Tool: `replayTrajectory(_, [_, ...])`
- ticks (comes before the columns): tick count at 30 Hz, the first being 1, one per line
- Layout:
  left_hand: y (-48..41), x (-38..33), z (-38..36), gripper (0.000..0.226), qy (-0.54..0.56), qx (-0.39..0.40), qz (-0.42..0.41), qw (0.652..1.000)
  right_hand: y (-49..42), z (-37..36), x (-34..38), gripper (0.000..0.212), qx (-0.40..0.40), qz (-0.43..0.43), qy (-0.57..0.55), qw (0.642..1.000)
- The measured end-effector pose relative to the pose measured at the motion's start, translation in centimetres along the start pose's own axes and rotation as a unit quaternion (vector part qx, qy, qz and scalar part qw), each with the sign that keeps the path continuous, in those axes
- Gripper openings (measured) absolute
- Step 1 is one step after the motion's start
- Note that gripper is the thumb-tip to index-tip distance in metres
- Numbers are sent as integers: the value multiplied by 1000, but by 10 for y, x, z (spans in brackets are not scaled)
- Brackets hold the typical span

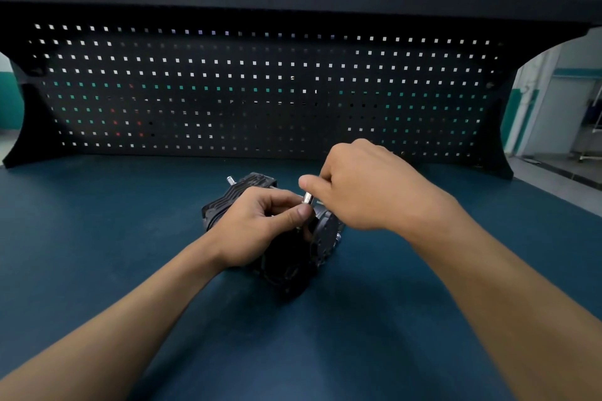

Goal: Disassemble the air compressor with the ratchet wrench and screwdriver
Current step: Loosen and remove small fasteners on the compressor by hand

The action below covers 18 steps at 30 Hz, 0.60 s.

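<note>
**Seating the socket before the turn**

The air compressor [286,260] lies on its side in the middle of the desk [97,238], finned head pointing away toward the pegboard [260,91] and a small silver fitting [230,180] sticking out at its far end. Both hands meet over the near end of the casing.

The right hand [368,185] is closed in a fist around what I take to be the ratchet wrench [308,197]. Only its chrome socket end shows, standing nearly upright just below the outstretched thumb, and the handle is hidden inside the grip. The left hand [260,225] rests on the compressor body with its fingers curled. Its thumb and forefinger pinch the lower part of that socket end, where it meets the housing. The fastener itself is covered, so I cannot tell whether the socket is fully down on it.

This looks like the seating stage of loosening a housing bolt, early in the disassembly, since the casing still appears whole.

To do it well:
- Keep the socket square to the bolt axis; a tilt invites rounding the head.
- Press down through the right thumb while the left fingers guide the socket until it stops dropping.
- Then move the left hand to clamp the casing, because the compressor sits loose on the mat and could roll under torque.
- Break the bolt free with one short, firm pull rather than a jerk.
</note>
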<state>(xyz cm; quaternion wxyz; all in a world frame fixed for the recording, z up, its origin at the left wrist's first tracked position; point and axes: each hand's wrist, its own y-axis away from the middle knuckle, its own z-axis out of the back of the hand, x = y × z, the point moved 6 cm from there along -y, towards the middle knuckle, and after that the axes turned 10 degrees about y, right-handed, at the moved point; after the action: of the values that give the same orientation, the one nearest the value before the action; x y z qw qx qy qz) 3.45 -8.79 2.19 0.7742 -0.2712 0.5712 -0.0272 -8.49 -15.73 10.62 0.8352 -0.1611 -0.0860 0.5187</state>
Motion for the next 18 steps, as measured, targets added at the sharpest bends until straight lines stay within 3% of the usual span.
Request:
replayTrajectory(12, [4,-13,-3,37,8,12,0,1000,-5,-7,4,45,21,97,-67,993])
replayTrajectory(18, [2,-10,-4,21,28,11,-4,1000,-14,-19,-8,35,50,129,-163,977])
